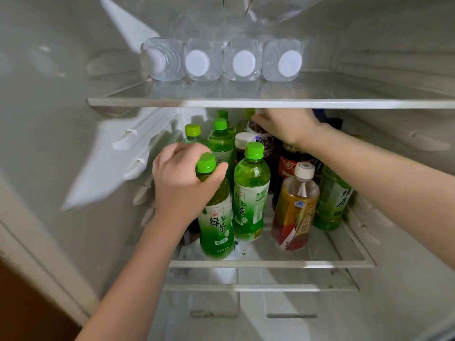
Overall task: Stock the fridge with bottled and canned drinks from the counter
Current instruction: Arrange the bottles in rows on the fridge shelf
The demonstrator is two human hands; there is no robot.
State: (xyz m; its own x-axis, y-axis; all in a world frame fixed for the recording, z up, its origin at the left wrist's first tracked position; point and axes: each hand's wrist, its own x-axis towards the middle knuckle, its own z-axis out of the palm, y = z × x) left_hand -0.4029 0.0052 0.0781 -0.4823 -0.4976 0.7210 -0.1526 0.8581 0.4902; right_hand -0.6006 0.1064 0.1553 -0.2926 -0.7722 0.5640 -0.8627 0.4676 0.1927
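Observation:
Both hands are inside the open fridge at the middle glass shelf [320, 263]. My left hand [182, 183] grips the neck of a green tea bottle [216, 225] that stands at the shelf's front left. My right hand [285, 124] reaches deeper and holds the top of a dark bottle [264, 140] with a white label, its cap hidden by my fingers. Around them stand several more green tea bottles [250, 193], a cola bottle [289, 163] and an amber tea bottle [294, 210] with a white cap.
Several clear water bottles [243, 61] lie on their sides on the upper shelf [246, 102], white caps facing me. A lower shelf [258, 287] sits beneath the middle shelf. The fridge's left wall [73, 119] has shelf rails. Bare glass shows at the middle shelf's front right.

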